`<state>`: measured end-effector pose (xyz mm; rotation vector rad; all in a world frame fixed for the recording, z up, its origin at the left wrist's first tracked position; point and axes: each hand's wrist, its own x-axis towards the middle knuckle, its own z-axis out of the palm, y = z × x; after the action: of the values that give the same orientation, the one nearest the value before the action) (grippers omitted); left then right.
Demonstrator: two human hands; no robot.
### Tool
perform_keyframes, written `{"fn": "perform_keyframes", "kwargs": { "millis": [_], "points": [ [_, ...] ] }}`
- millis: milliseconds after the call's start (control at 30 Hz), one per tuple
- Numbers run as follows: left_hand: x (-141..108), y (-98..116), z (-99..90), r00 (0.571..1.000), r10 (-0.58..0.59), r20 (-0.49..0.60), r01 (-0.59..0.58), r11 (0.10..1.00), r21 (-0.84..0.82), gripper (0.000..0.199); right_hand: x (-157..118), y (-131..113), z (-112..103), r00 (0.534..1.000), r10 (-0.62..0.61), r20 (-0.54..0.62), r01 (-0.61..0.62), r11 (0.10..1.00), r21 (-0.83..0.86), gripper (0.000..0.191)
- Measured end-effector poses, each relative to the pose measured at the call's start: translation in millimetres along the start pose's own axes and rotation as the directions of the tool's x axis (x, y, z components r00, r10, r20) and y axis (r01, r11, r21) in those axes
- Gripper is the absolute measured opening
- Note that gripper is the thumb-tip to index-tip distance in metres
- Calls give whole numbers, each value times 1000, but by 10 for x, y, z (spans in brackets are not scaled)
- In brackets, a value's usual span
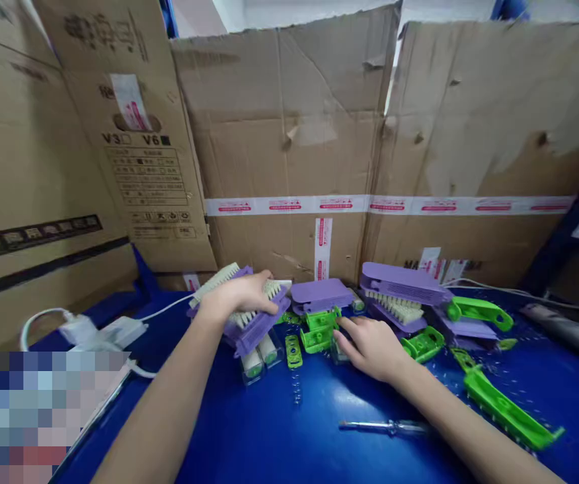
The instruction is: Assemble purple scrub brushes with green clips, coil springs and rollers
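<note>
The left hand (241, 294) reaches over a purple brush (263, 329) at the left of the middle, clasping it from above, thumb on the near side and fingers across the pale bristles (273, 289). The right hand (377, 344) is loosely curled, thumb and forefinger apart, its fingertips at the edge of a bright green plastic piece (319, 331); the fingers hide the contact, so I cannot tell whether they pinch it or only rest there.

The brush looks light, with a stiff, smooth plastic body that may be a little slippery; its bristles are probably springy. The long purple edges seem the surest place to grip it. The green piece appears light and rigid too, best taken by its side walls.

Just below the brush lie clear packs (269, 351) with white rolls inside. Between the hands, farther back, sits a purple block (322, 294). Beyond the right hand is a stack of purple brushes (405, 286), with a long green part (511, 410) nearer. A screwdriver (390, 426) lies on the blue table (289, 444); cardboard (279, 134) walls the back.
</note>
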<state>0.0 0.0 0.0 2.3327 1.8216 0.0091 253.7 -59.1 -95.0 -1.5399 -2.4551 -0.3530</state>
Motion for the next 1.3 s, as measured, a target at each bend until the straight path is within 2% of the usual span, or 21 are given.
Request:
{"fn": "perform_keyframes", "kwargs": {
  "millis": [100,167,200,267,367,467,567,633,667,700,733,767,800,833,867,933,1100,1133,1300],
  "points": [
    [-48,11,-131,990,23,-140,-34,997,-75,65,3,18,1,1000,1,-7,-1,1000,2,34],
    [-57,31,-176,958,22,-286,-57,992,-114,64,1,26,3,1000,0,-13,0,1000,4,35],
    [-52,47,-182,928,15,-373,-68,989,-129,63,-1,29,4,1000,-2,-16,2,1000,4,35],
    [-18,91,-162,841,-9,-541,-90,984,-156,64,-7,32,5,1000,-3,-22,3,1000,7,35],
    [78,187,-81,704,-62,-707,-141,964,-225,70,-15,38,9,999,-10,-32,11,1000,13,35],
    [195,295,25,613,-26,-790,-248,943,-224,67,-13,47,19,999,-20,-34,21,1000,18,34],
    [302,360,150,526,6,-850,-301,937,-180,59,-6,54,28,999,-24,-40,25,999,21,34],
    [362,349,248,443,60,-894,-315,945,-92,58,-4,56,30,999,-22,-44,23,999,23,33],
    [387,323,297,386,109,-916,-317,948,-21,57,-5,56,31,999,-22,-44,23,999,25,33],
    [409,286,345,316,184,-930,-316,945,80,54,-6,57,31,999,-22,-43,23,999,25,33],
    [429,240,387,226,279,-933,-319,926,200,53,-7,57,31,999,-24,-41,25,999,26,33],
    [446,190,422,151,393,-907,-326,886,330,53,-9,58,31,999,-27,-40,28,999,26,33],
    [460,140,449,107,487,-867,-333,839,430,54,-9,59,30,999,-29,-39,30,999,26,33],
    [472,93,467,81,549,-832,-339,800,495,56,-10,60,28,999,-30,-37,31,999,27,33],
    [480,53,476,74,597,-799,-343,768,542,56,-9,61,26,999,-29,-37,30,999,29,34],
    [485,1,474,104,634,-766,-340,747,571,56,-6,64,20,999,-23,-32,24,999,34,34],
    [388,54,363,262,586,-767,-312,804,507,54,3,72,4,999,-25,-25,26,999,26,34],
    [352,90,325,302,568,-766,-313,818,483,56,3,74,3,999,-24,-26,24,999,21,34],
    [189,269,140,579,420,-699,-303,906,294,66,-4,80,17,999,30,-29,-30,1000,-5,35]
  ]
}}
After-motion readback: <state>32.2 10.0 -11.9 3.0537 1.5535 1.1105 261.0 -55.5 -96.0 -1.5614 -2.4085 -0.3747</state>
